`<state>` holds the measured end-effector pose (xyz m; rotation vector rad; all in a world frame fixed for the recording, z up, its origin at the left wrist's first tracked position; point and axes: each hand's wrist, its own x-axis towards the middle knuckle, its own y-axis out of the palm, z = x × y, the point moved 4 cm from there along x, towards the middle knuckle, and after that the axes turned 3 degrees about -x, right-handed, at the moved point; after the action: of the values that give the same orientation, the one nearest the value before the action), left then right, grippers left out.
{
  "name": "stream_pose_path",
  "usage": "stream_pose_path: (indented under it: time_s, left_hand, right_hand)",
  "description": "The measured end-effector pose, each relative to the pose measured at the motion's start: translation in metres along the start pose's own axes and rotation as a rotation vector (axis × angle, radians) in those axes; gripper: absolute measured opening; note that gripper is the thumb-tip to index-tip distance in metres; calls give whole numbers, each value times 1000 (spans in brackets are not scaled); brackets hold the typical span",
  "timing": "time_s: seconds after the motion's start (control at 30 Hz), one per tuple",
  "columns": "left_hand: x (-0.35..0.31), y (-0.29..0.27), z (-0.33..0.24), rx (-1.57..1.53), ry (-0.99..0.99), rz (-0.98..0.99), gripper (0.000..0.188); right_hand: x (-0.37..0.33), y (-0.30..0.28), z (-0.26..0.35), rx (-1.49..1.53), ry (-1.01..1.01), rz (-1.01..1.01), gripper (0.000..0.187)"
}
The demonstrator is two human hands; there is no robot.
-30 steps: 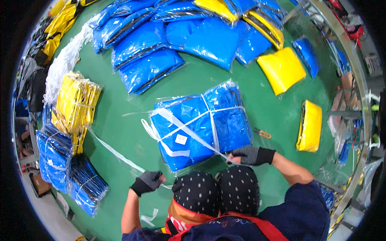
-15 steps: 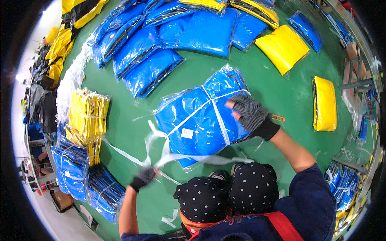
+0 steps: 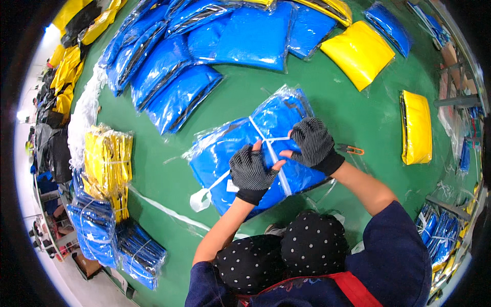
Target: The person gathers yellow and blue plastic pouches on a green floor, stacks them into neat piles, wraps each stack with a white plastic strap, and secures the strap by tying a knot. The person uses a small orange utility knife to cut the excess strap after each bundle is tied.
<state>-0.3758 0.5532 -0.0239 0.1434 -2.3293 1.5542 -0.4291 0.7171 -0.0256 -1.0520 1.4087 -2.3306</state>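
In front of me on the floor lies a clear-wrapped blue bundle [image 3: 220,153], tied with crossing white straps [image 3: 279,171]. My left hand [image 3: 251,171], in a grey-and-black fingerless glove, rests on its middle, thumb and forefinger apart beside the strap crossing. My right hand [image 3: 312,143], gloved alike, lies on the bundle's right part, its thumb and forefinger apart near the cross strap. Neither hand shows anything held. A loose strap end [image 3: 200,199] curls at the bundle's left edge. Partly under my left hand is a white label [image 3: 232,185].
Orange-handled snips [image 3: 351,149] lie right of the bundle. Wrapped blue packs [image 3: 250,41] are heaped at the far side. Yellow packs [image 3: 358,53] lie to the right. Tied yellow [image 3: 108,153] and blue stacks [image 3: 92,225] stand left, near a long white strap [image 3: 169,211] on the floor.
My left hand has moved from the loose strap at the left onto the bundle. The stretched strap has dropped from view there. My right hand has shifted slightly left.
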Motion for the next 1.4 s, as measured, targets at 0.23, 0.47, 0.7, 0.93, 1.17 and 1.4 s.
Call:
stream_pose_path:
  time_s: [0.23,0.47,0.7,0.93,1.17,1.4]
  left_hand:
    - [-14,28,2,-40,233,156,33]
    - [3,-31,32,-93,128,108,60]
    - [10,-8,131,116,-86,329,63]
    - [-176,-39,220,-415,-639,-182,71]
    - [-290,-55,213,-466,-1004,794,47]
    - [-154,-54,200,-477,-506,-114,82]
  right_hand:
    - [-19,3,0,118,-89,13,39]
    - [23,-39,2,-111,44,101,50]
    - [34,33,-30,162,261,335,64]
    - [-113,19,-111,233,882,272,66]
    - [-252,43,-107,-382,720,913,60]
    - [-342,39,-236,580,1470,-166,22]
